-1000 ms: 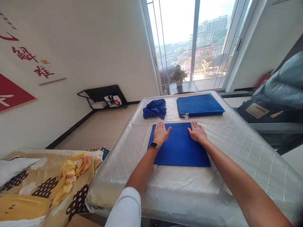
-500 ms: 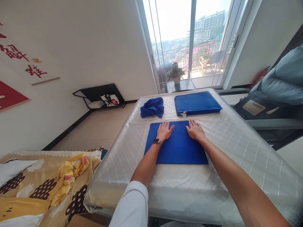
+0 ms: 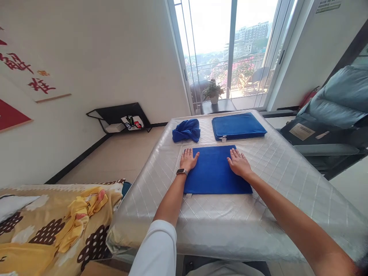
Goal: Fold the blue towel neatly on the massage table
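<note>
A blue cloth (image 3: 215, 172), folded into a flat rectangle, lies in front of me on the plastic-wrapped mattress (image 3: 155, 191). My left hand (image 3: 189, 159) rests flat on its left edge, fingers stretched out and pointing away from me; a watch is on that wrist. On the cloth's right side lies my right hand (image 3: 239, 162), palm down with the fingers spread. Behind the folded cloth, to the left, sits a crumpled blue cloth (image 3: 186, 130). To the right of that is a neat stack of folded blue cloths (image 3: 239, 125) with a white tag.
A bed with a patterned sheet (image 3: 69, 214) and yellow clothing stands at the lower left. Right of the mattress is a grey padded chair (image 3: 330, 130). Beyond the far edge, a potted plant (image 3: 214, 92) stands on a chair by the glass door.
My left hand has slid left to the cloth's edge, and my right hand has shifted slightly right and toward me. A white tag now shows at the cloth's near left corner.
</note>
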`<state>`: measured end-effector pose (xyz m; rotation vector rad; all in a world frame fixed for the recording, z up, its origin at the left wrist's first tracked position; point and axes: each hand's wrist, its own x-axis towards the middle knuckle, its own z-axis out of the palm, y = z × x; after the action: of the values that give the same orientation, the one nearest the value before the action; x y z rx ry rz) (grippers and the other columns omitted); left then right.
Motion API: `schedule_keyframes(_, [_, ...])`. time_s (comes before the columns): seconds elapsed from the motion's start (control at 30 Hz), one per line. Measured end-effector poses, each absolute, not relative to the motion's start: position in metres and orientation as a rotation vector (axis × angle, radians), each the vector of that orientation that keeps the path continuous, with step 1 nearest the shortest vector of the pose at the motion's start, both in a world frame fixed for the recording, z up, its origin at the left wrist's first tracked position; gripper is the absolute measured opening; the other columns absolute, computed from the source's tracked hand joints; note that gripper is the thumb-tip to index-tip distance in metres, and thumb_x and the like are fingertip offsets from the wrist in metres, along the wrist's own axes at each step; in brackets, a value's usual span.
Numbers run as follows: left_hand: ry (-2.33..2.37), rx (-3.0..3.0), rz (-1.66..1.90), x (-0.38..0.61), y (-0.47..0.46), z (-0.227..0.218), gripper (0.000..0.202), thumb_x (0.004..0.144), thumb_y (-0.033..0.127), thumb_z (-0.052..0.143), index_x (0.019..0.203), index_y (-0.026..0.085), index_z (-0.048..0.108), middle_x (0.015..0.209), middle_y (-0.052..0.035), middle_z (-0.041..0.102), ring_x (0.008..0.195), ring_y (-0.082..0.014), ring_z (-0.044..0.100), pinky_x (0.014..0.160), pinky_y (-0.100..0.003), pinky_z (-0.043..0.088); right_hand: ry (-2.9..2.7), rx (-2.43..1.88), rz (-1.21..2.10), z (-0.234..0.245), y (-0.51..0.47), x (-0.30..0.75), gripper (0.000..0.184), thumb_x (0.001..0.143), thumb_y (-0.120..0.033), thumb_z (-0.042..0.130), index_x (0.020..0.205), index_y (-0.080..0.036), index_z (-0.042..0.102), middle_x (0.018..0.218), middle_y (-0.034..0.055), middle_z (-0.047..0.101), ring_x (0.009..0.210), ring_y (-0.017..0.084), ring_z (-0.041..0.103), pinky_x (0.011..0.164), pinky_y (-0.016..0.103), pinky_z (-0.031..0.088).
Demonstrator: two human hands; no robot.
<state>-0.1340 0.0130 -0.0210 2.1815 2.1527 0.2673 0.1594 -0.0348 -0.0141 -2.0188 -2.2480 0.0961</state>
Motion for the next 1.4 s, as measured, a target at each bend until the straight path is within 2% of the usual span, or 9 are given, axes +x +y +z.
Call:
schedule_keyframes(0.13, [2.213,2.196,0.186,-0.130,0.012,-0.008,0.084,0.100,0.065,0.013,0.156,0.005,0.032,0.164,-0.0173,0.028,0.153,-0.0279,0.023,0.125,-0.044,0.014,-2.251,-2.040,0.150,-0.020,-0.050,0.159,0.070,0.103,-0.046,0.017,0.161,-0.007,0.023,0.168,0.0095,0.017,0.155,0.022,0.012,0.125,0.042,0.010])
schedule_keyframes(0.23, [2.217,2.301,0.346,-0.092,0.004,0.002,0.083,0.102,0.062,0.010,0.154,0.003,0.036,0.162,-0.0193,0.031,0.153,-0.0294,0.023,0.125,-0.045,0.015,-2.239,-2.028,0.145,-0.021,-0.050,0.159,0.070,0.103,-0.046,0.017,0.161,-0.008,0.024,0.168,0.0096,0.018,0.155,0.022,0.013,0.125,0.042,0.010])
schedule_keyframes(0.4, [1.609,2.642,0.373,0.012,-0.023,-0.005,0.073,0.105,0.055,0.011,0.155,0.007,0.037,0.162,-0.0159,0.035,0.152,-0.0244,0.027,0.125,-0.039,0.022,-2.258,-1.993,0.116,-0.020,-0.052,0.161,0.066,0.102,-0.038,0.022,0.160,-0.007,0.025,0.167,0.0102,0.020,0.155,0.023,0.015,0.125,0.042,0.012])
schedule_keyframes(0.5, [1.530,2.662,0.303,0.039,-0.032,-0.014,0.068,0.106,0.051,0.012,0.155,0.010,0.038,0.162,-0.0143,0.035,0.152,-0.0233,0.026,0.125,-0.040,0.021,-2.286,-1.961,0.104,-0.018,-0.055,0.162,0.065,0.099,-0.030,0.025,0.161,-0.009,0.025,0.168,0.0096,0.018,0.155,0.024,0.014,0.125,0.042,0.012])
schedule_keyframes(0.77, [1.704,2.555,0.193,-0.056,-0.059,-0.015,0.071,0.105,0.058,0.011,0.159,0.017,0.030,0.165,-0.0086,0.028,0.154,-0.0205,0.020,0.127,-0.040,0.016,-2.209,-1.988,0.171,-0.020,-0.052,0.159,0.069,0.103,-0.045,0.020,0.160,-0.007,0.025,0.167,0.0098,0.019,0.154,0.022,0.016,0.125,0.041,0.011])
schedule_keyframes(0.9, [1.856,2.454,0.125,-0.124,-0.090,-0.016,0.073,0.104,0.059,0.010,0.160,0.014,0.026,0.166,-0.0091,0.023,0.155,-0.0216,0.017,0.127,-0.041,0.014,-2.203,-1.974,0.135,-0.021,-0.049,0.159,0.067,0.103,-0.043,0.022,0.159,-0.006,0.028,0.166,0.0106,0.023,0.154,0.023,0.018,0.125,0.042,0.013])
schedule_keyframes(1.1, [1.929,2.412,0.080,-0.190,-0.125,-0.023,0.074,0.105,0.057,0.015,0.159,0.007,0.024,0.166,-0.0167,0.021,0.154,-0.0260,0.018,0.125,-0.046,0.018,-2.198,-1.860,-0.065,-0.005,-0.076,0.158,0.062,0.102,-0.032,0.023,0.156,-0.004,0.034,0.164,0.0144,0.029,0.153,0.025,0.020,0.125,0.045,0.014])
schedule_keyframes(1.23, [1.869,2.528,0.243,-0.171,-0.137,-0.018,0.069,0.106,0.054,0.018,0.158,0.009,0.028,0.163,-0.0187,0.028,0.153,-0.0270,0.024,0.124,-0.048,0.024,-2.292,-1.847,0.025,-0.009,-0.127,0.164,0.064,0.103,-0.040,0.023,0.157,-0.007,0.034,0.165,0.0122,0.027,0.153,0.026,0.023,0.124,0.047,0.020])
schedule_keyframes(1.4, [1.305,2.851,0.395,-0.064,-0.142,0.001,0.065,0.106,0.055,0.020,0.156,0.016,0.035,0.162,-0.0110,0.036,0.152,-0.0211,0.027,0.124,-0.041,0.025,-2.353,-1.851,0.147,-0.028,-0.173,0.172,0.072,0.102,-0.054,0.022,0.160,-0.012,0.029,0.166,0.0106,0.022,0.154,0.024,0.018,0.125,0.047,0.019])
